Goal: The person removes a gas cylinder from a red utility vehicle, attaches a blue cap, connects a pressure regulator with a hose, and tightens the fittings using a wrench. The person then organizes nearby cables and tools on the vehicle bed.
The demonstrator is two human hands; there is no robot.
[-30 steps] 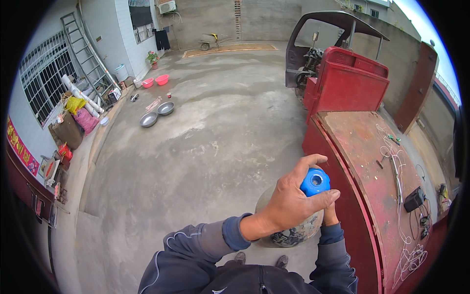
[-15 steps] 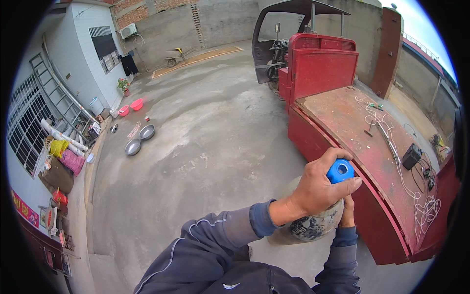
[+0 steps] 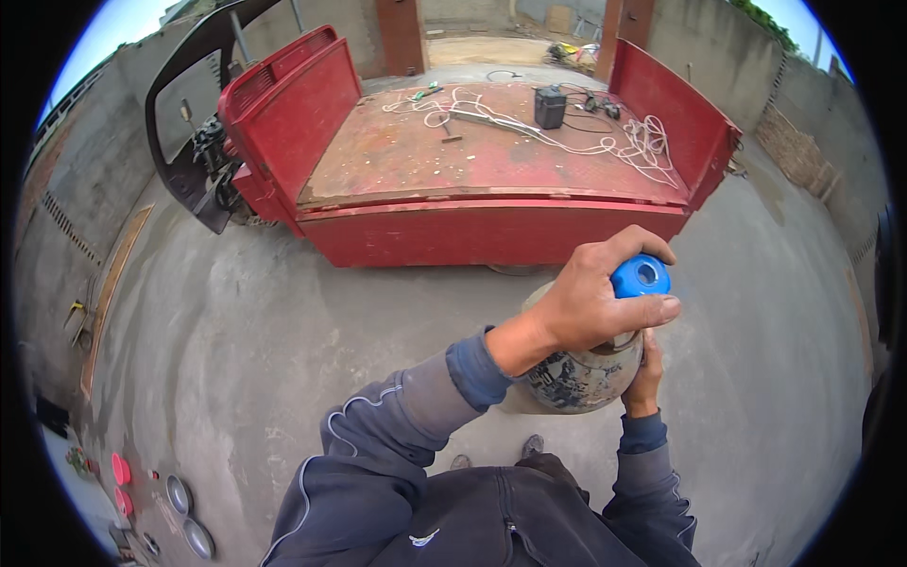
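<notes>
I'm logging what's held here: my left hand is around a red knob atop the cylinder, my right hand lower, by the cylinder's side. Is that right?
Not quite: the knob is blue, not red, as the head view shows. Your left hand is around it atop the cylinder, with your right hand lower, by the cylinder's side.

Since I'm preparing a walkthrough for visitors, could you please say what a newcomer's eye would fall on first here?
Probably the bright blue cap right of centre, gripped by the left hand above a blotched, rounded cylinder, with the right hand at the cylinder's right side. Next, the big red cargo bed across the upper middle, carrying a black box and tangled white cord. Pink basins also stand out at the lower left.
</notes>
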